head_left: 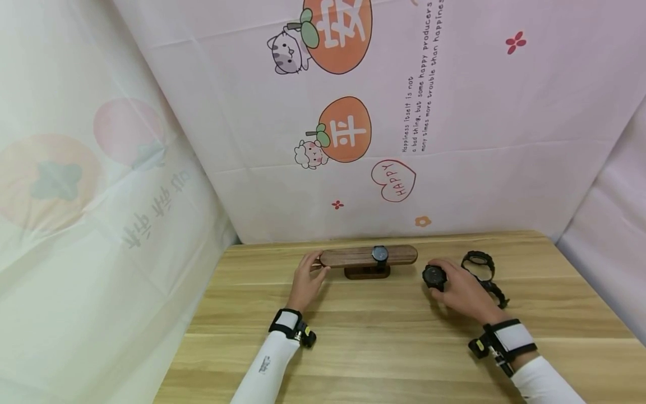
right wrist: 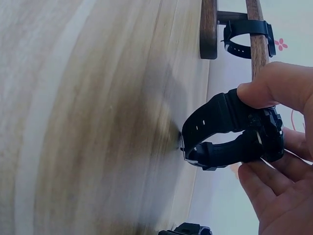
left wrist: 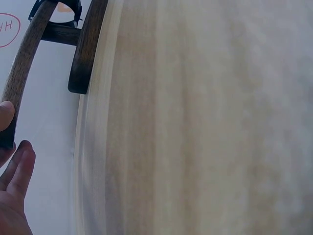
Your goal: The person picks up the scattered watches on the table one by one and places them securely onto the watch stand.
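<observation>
A dark wooden watch stand [head_left: 348,258] has a long rounded bar above a short base, and a black watch [head_left: 380,254] is strapped round the bar right of its middle. My left hand [head_left: 307,281] holds the bar's left end; in the left wrist view the thumb lies on one face of the bar [left wrist: 22,73], with fingers on the other side. To the right of the stand, my right hand [head_left: 465,290] grips another black watch [head_left: 434,277] by its case. That watch's strap [right wrist: 210,120] is buckled into a loop, seen in the right wrist view.
Right of my right hand, a black watch [head_left: 478,260] stands on its looped strap. A further black watch [head_left: 497,294] lies just in front of it, partly hidden by the hand. The wood-grain table [head_left: 373,348] meets a printed white cloth [head_left: 454,185] at the back.
</observation>
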A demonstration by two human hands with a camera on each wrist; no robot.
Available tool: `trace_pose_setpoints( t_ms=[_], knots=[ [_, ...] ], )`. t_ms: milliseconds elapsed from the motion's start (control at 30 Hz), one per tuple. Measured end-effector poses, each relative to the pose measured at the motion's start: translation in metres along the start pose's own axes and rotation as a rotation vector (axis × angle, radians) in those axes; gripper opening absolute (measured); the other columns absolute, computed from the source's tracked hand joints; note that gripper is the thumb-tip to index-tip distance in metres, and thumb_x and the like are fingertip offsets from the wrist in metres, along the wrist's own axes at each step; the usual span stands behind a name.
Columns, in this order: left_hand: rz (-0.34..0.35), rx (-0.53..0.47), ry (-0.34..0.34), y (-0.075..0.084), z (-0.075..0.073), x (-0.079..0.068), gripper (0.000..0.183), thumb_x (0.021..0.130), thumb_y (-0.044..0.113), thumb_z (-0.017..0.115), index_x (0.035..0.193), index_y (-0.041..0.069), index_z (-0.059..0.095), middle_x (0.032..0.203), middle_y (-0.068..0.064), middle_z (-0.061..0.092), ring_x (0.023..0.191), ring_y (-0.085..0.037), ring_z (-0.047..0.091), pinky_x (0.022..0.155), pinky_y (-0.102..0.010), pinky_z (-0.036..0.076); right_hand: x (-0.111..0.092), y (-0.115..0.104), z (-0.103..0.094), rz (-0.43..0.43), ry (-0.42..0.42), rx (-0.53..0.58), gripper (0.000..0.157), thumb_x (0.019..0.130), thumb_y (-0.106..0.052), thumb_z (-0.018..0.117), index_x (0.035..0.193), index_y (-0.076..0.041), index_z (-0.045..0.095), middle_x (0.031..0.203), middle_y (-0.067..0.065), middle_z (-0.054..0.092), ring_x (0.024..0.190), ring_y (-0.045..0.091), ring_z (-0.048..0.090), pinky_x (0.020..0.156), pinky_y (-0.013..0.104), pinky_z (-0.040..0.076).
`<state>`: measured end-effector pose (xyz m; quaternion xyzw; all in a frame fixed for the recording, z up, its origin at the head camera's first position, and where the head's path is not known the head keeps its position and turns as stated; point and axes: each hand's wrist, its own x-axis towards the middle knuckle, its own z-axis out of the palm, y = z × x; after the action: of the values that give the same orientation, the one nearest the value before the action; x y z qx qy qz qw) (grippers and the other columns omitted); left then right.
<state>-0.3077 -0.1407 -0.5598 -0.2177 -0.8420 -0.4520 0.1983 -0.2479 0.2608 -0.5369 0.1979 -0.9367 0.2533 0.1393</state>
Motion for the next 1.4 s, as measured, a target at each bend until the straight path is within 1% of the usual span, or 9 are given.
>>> trace_pose_setpoints(
  t_ms=[267, 333, 500, 567, 800, 1067, 1133, 1267, 1400],
  knots=[
    [0.003, -0.01, -0.002, 0.001, -0.001, 0.0, 0.049, 0.092, 0.018, 0.066, 0.137, 0.003, 0.051, 0.131, -0.009, 0.052, 0.11, -0.02, 0.055, 0.09, -0.043, 0.054, 0.002, -0.001, -0.001, 0.026, -0.007, 0.015, 0.069, 0.078, -0.023, 0.077, 0.137, -0.003, 0.047, 0.132, 0.022, 0.052, 0.105, 0.037, 0.058, 0.079, 0.053, 0.055],
    [0.005, -0.008, 0.002, 0.001, -0.001, 0.0, 0.049, 0.092, 0.018, 0.066, 0.136, 0.004, 0.051, 0.131, -0.009, 0.052, 0.11, -0.02, 0.055, 0.09, -0.043, 0.054, 0.003, -0.002, -0.002, 0.03, -0.009, 0.021, 0.069, 0.079, -0.022, 0.077, 0.137, -0.003, 0.047, 0.133, 0.022, 0.052, 0.107, 0.038, 0.058, 0.08, 0.054, 0.054],
    [-0.016, 0.006, 0.001, 0.0, -0.001, 0.0, 0.048, 0.092, 0.017, 0.066, 0.138, 0.012, 0.051, 0.132, -0.006, 0.052, 0.113, -0.018, 0.054, 0.091, -0.04, 0.054, 0.006, -0.002, -0.004, 0.033, -0.009, 0.031, 0.069, 0.08, -0.021, 0.076, 0.139, -0.003, 0.045, 0.135, 0.022, 0.051, 0.11, 0.039, 0.056, 0.082, 0.056, 0.053],
    [-0.024, 0.009, -0.002, 0.0, -0.001, 0.0, 0.048, 0.092, 0.017, 0.066, 0.138, 0.014, 0.051, 0.133, -0.006, 0.052, 0.114, -0.017, 0.053, 0.092, -0.039, 0.054, 0.007, -0.002, -0.004, 0.036, -0.01, 0.039, 0.069, 0.081, -0.02, 0.075, 0.14, -0.003, 0.044, 0.136, 0.022, 0.05, 0.112, 0.039, 0.054, 0.083, 0.057, 0.052],
    [-0.01, 0.007, 0.004, 0.0, -0.001, 0.0, 0.048, 0.092, 0.014, 0.066, 0.138, 0.01, 0.051, 0.133, -0.008, 0.052, 0.115, -0.02, 0.053, 0.091, -0.041, 0.054, 0.011, -0.001, -0.005, 0.039, -0.007, 0.049, 0.071, 0.081, -0.02, 0.075, 0.142, -0.004, 0.042, 0.14, 0.022, 0.047, 0.116, 0.04, 0.051, 0.088, 0.059, 0.05],
    [-0.02, 0.003, -0.001, -0.003, 0.0, 0.0, 0.049, 0.091, 0.013, 0.067, 0.137, 0.006, 0.051, 0.133, -0.005, 0.051, 0.117, -0.017, 0.052, 0.092, -0.037, 0.054, 0.017, 0.0, -0.005, 0.03, -0.019, 0.049, 0.072, 0.082, -0.021, 0.075, 0.143, -0.005, 0.041, 0.143, 0.021, 0.045, 0.122, 0.041, 0.046, 0.094, 0.061, 0.045],
    [-0.018, 0.0, -0.001, -0.003, 0.0, 0.001, 0.049, 0.092, 0.014, 0.067, 0.137, 0.007, 0.051, 0.133, -0.006, 0.051, 0.117, -0.017, 0.051, 0.092, -0.036, 0.054, 0.019, 0.0, -0.005, 0.023, -0.018, 0.046, 0.072, 0.082, -0.021, 0.075, 0.143, -0.004, 0.041, 0.142, 0.021, 0.045, 0.124, 0.041, 0.045, 0.096, 0.062, 0.043],
    [-0.006, -0.009, -0.003, -0.004, 0.0, 0.001, 0.049, 0.092, 0.015, 0.066, 0.138, 0.009, 0.05, 0.134, -0.008, 0.051, 0.117, -0.018, 0.052, 0.092, -0.037, 0.054, 0.022, 0.0, -0.004, 0.026, -0.022, 0.047, 0.071, 0.082, -0.021, 0.075, 0.143, -0.004, 0.041, 0.143, 0.021, 0.045, 0.124, 0.041, 0.045, 0.095, 0.062, 0.044],
    [0.012, -0.014, -0.005, -0.003, -0.001, 0.001, 0.049, 0.092, 0.016, 0.066, 0.138, 0.006, 0.05, 0.134, -0.01, 0.05, 0.116, -0.02, 0.052, 0.09, -0.039, 0.054, 0.024, -0.002, -0.005, 0.038, -0.03, 0.047, 0.072, 0.083, -0.023, 0.074, 0.144, -0.006, 0.04, 0.143, 0.021, 0.044, 0.123, 0.042, 0.045, 0.093, 0.062, 0.045]
  ],
)
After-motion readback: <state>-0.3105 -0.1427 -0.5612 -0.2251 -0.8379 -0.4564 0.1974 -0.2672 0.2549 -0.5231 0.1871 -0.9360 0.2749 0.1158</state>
